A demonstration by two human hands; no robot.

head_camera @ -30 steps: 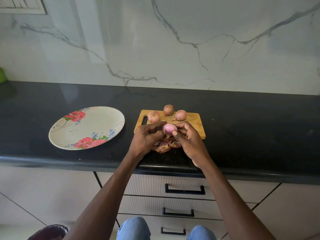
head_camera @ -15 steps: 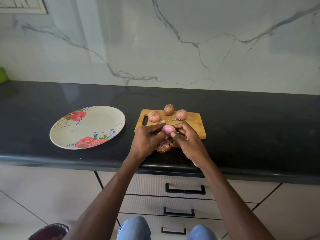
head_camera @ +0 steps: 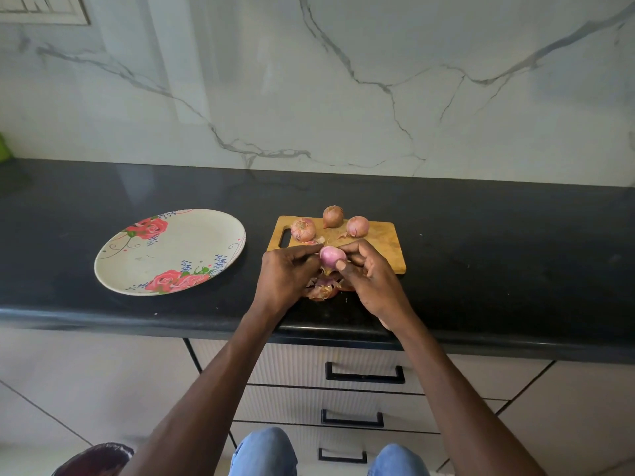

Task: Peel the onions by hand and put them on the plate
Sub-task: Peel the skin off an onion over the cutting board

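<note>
A pale purple, mostly peeled onion (head_camera: 330, 255) is held between both hands above the near edge of the wooden cutting board (head_camera: 381, 243). My left hand (head_camera: 288, 276) grips it from the left; my right hand (head_camera: 369, 277) pinches it from the right with thumb and fingers. Three unpeeled onions sit at the board's far side: one on the left (head_camera: 302, 229), one at the back (head_camera: 333, 216), one on the right (head_camera: 357, 226). A pile of loose onion skins (head_camera: 323, 290) lies on the counter under my hands. The floral plate (head_camera: 144, 259) sits to the left with no onions on it.
The black countertop (head_camera: 498, 269) runs along a marble wall. Drawers with black handles (head_camera: 364, 372) are below the counter's front edge. A green object (head_camera: 4, 147) shows at the far left edge.
The onion has turned slightly in my fingers and my hands have shifted a little; more of the purple flesh shows. Nothing else moved.
</note>
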